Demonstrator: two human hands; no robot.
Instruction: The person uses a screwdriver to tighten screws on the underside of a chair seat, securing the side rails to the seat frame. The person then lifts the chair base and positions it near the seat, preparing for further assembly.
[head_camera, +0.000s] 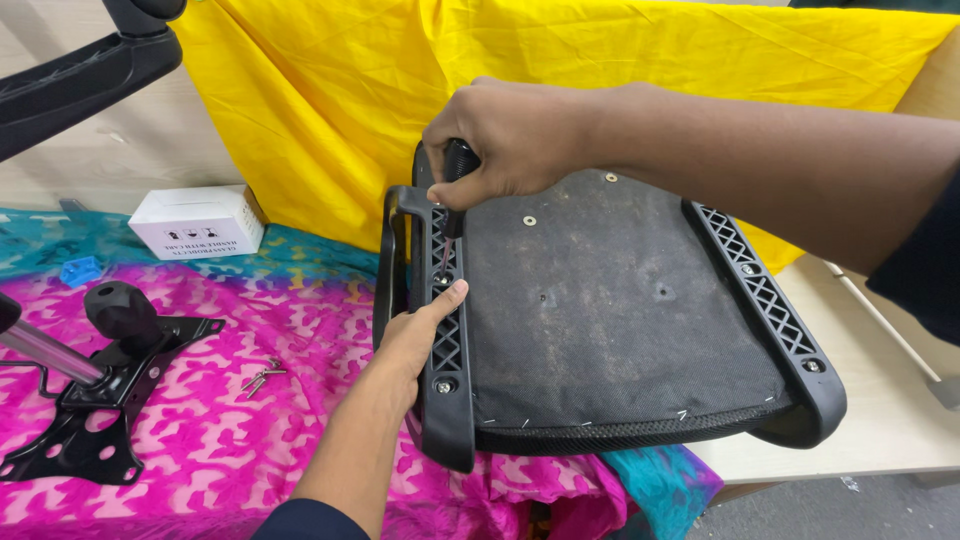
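The upturned chair seat (610, 310) lies underside up, a broad rounded pad covered in dusty black fabric, stapled along its near edge and dotted with small metal washers. Two black plastic brackets with lattice cut-outs run along its sides; its long axis slants from the near left toward the far right. It rests over the right end of the table, partly on the pink patterned cloth (230, 420) and partly overhanging the pale wooden worktop (880, 400).

The right hand (510, 135) reaches in from the right, forearm level, fingers curled tight around the black handle of a screwdriver (452, 190) that stands nearly upright, tip down into the left bracket (440, 320). The left hand (415, 335) comes up from the near edge, palm against the bracket's outer side, thumb stretched out and pressing on the lattice just below the tool's tip; the other fingers wrap behind the bracket, out of sight.

Loose screws (262, 375) lie on the cloth to the left. Farther left sits a black metal chair mechanism (105, 400) with a chrome cylinder, and a white cardboard box (198, 222) stands by the yellow cloth (400, 90) at the far edge.
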